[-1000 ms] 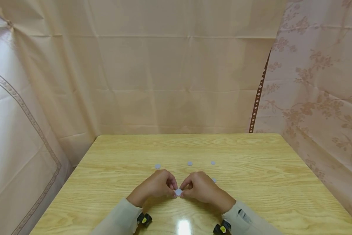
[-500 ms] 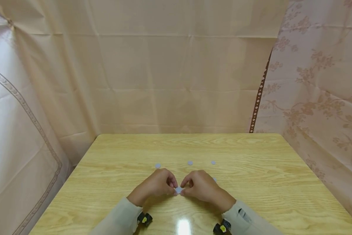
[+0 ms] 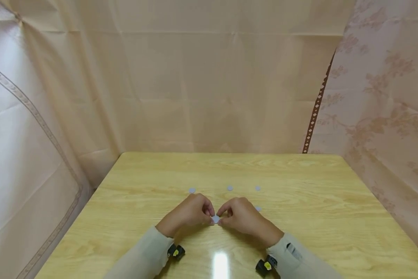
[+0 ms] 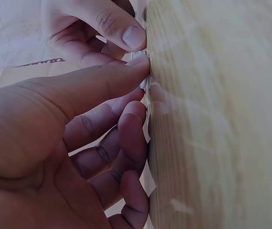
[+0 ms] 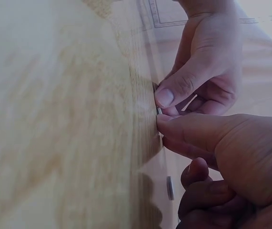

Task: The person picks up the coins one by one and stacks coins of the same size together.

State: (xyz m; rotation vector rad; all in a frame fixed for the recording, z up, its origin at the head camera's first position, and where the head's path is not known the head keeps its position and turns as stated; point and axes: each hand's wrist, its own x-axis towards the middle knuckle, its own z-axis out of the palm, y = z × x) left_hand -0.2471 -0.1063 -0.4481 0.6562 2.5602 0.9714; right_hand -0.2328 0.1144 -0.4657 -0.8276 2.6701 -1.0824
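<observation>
Wood-grain table [image 3: 320,186], near edge out of view. Midway between its left and right edges, the left hand [image 3: 194,211] and right hand [image 3: 243,216] face each other, thumb and forefinger of each pinching opposite sides of a held disc [image 3: 215,219] at the tabletop. Toward the back edge lie a first disc [image 3: 192,190], second disc [image 3: 230,188] and third disc [image 3: 258,188]; a fourth disc [image 3: 258,208] is partly hidden by the right hand. Apparently one disc is in work, its completion uncertain; four lie untouched.
</observation>
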